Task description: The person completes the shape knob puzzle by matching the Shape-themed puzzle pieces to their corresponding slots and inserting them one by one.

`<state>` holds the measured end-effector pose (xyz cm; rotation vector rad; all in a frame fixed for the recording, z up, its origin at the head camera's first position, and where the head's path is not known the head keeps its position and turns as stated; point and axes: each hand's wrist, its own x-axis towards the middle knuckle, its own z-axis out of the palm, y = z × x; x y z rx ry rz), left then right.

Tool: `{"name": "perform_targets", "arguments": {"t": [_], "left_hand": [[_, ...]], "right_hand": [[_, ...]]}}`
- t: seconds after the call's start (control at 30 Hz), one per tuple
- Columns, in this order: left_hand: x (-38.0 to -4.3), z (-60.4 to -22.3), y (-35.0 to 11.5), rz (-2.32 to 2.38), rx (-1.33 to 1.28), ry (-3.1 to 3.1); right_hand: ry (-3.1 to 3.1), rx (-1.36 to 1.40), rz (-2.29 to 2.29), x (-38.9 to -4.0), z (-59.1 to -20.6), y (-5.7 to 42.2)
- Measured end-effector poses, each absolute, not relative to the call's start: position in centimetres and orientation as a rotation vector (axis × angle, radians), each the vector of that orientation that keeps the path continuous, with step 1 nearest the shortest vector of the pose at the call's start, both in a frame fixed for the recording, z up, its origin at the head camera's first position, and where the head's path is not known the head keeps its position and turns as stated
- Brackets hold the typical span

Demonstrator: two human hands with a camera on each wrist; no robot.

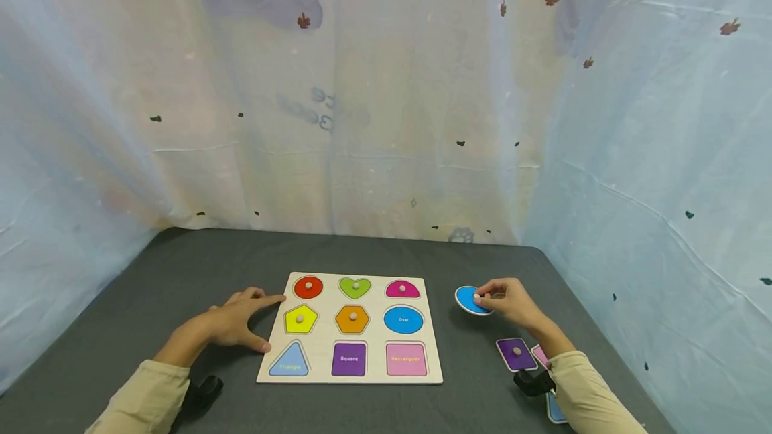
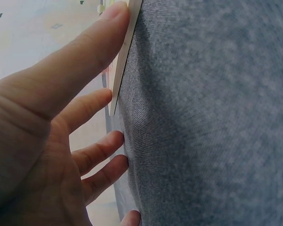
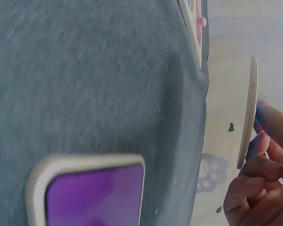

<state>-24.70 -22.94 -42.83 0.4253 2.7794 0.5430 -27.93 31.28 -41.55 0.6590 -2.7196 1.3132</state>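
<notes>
A wooden shape puzzle board (image 1: 376, 333) lies on the dark table. Red circle, green heart, magenta half circle, yellow pentagon and orange hexagon pieces with knobs sit in its upper part. The printed oval (image 1: 403, 320), triangle (image 1: 290, 360), square (image 1: 348, 359) and rectangle (image 1: 406, 359) spots show no knobs. My left hand (image 1: 235, 322) rests at the board's left edge, thumb and forefinger spread and touching it. Right of the board, my right hand (image 1: 509, 300) pinches the blue oval puzzle piece (image 1: 467, 298) by its knob; in the right wrist view this piece (image 3: 249, 113) hangs above the cloth.
Near the right forearm lie a purple square piece (image 1: 515, 354), a pink piece (image 1: 539, 354) and a light blue piece (image 1: 555, 408), the last two partly hidden by the wrist strap and sleeve. A pale patterned curtain (image 1: 386, 119) stands behind the grey tablecloth (image 1: 229, 260).
</notes>
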Motion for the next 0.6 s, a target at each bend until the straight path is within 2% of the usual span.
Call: {"name": "perform_targets", "arguments": {"t": [0.6], "left_hand": [[-24.7,-42.9,-22.8,0.532,0.426,2.787]], "right_hand": [[-2.715,0.696,1.351,-27.9,-41.5,27.2]]}}
